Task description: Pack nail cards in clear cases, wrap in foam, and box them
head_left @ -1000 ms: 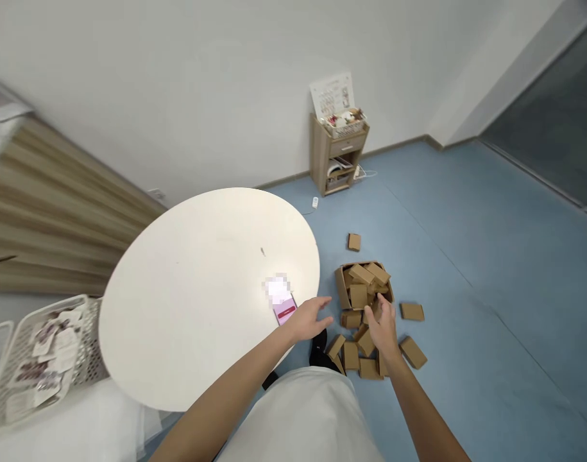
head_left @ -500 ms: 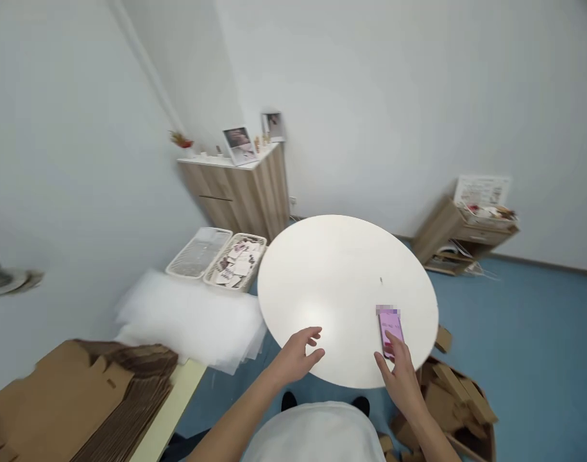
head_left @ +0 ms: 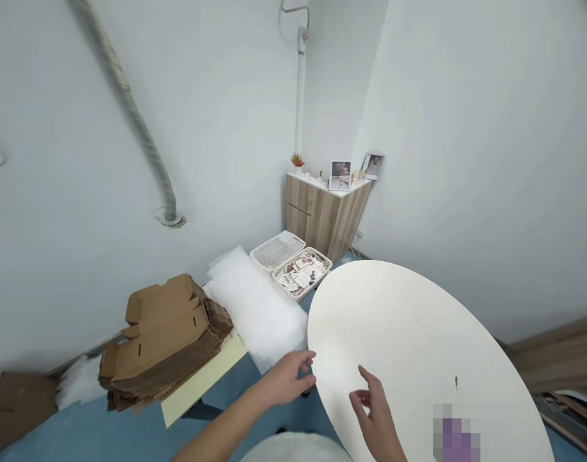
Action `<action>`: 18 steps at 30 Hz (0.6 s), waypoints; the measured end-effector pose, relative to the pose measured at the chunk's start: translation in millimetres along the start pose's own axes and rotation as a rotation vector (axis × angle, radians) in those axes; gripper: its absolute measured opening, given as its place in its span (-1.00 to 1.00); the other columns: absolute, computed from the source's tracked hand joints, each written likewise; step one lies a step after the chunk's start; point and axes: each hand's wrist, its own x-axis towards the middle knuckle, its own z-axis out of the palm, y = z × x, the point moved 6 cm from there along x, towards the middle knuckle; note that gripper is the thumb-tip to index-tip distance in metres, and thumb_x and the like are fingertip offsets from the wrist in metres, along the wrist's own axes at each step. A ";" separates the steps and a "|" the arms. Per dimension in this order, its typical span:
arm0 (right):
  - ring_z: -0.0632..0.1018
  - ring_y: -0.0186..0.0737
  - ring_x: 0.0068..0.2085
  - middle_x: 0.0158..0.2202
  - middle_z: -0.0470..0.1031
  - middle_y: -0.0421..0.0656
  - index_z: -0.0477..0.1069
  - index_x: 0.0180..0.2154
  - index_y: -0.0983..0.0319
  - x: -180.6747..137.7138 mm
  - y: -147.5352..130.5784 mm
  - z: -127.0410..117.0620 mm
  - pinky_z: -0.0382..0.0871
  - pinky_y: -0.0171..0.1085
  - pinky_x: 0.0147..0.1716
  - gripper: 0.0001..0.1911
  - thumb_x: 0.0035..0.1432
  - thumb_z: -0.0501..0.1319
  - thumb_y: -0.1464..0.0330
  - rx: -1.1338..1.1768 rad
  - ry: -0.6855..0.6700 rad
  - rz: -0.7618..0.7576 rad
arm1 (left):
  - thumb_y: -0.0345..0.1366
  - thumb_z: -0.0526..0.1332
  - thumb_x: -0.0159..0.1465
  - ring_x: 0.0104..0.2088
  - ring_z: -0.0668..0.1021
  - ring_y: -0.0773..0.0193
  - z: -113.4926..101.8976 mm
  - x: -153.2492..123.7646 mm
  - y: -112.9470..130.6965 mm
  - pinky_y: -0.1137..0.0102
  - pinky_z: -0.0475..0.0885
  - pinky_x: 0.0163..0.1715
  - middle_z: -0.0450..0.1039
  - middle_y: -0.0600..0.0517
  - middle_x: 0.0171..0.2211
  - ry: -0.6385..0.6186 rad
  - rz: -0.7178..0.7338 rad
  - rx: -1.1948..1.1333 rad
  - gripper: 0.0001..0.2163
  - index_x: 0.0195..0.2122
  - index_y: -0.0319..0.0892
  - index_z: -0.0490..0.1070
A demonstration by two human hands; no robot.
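My left hand (head_left: 289, 378) hovers by the near left edge of the round white table (head_left: 394, 321), its fingers loosely bent and apart, with nothing in it. Above the table my right hand (head_left: 374, 410) is held with thumb and forefinger spread, likewise holding nothing. To its right lies a phone (head_left: 457, 443), its purple screen blurred into blocks and cut off by the lower edge of the view. A small dark mark or object (head_left: 456, 383) sits just beyond the phone.
Flattened brown cardboard boxes (head_left: 163, 321) are stacked on a pale yellow board (head_left: 204, 378) at left. White foam sheets (head_left: 257, 308) lie beside them. Behind stand two white baskets, one with clear packets (head_left: 276, 250), one with cards (head_left: 303, 273). A wooden cabinet (head_left: 317, 215) fills the corner.
My view has swung left, bringing the box stack further in and the phone to the lower edge. My right hand has moved away from the phone, nearer my left hand.
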 end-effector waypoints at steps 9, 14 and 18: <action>0.47 -0.22 -0.27 -0.09 0.30 -0.06 0.17 0.02 0.11 63.8 -38.0 11.9 0.41 -0.26 -0.45 -0.55 0.08 0.05 0.16 -0.067 -0.140 -0.122 | -0.13 0.11 0.10 -0.18 0.43 0.20 -39.9 32.3 -4.1 0.38 0.34 -0.33 0.36 -0.07 -0.09 0.227 -0.055 0.016 -0.54 0.02 -0.15 0.23; 0.47 -0.22 -0.27 -0.03 0.25 -0.06 0.17 0.01 0.10 92.6 -36.5 30.3 0.41 -0.28 -0.49 -0.57 0.09 0.03 0.15 -0.087 -0.209 -0.074 | -0.12 0.10 0.11 -0.16 0.44 0.18 -67.1 41.7 -23.4 0.37 0.34 -0.32 0.37 -0.06 -0.09 0.286 -0.111 -0.009 -0.56 0.02 -0.12 0.24; 0.46 -0.21 -0.25 -0.01 0.22 -0.04 0.15 0.01 0.11 129.3 -31.6 58.8 0.41 -0.25 -0.44 -0.58 0.11 0.00 0.16 -0.127 -0.215 -0.058 | -0.12 0.12 0.10 -0.14 0.43 0.17 -87.9 70.5 -52.4 0.34 0.34 -0.23 0.36 -0.05 -0.07 0.281 -0.131 -0.052 -0.57 0.00 -0.10 0.26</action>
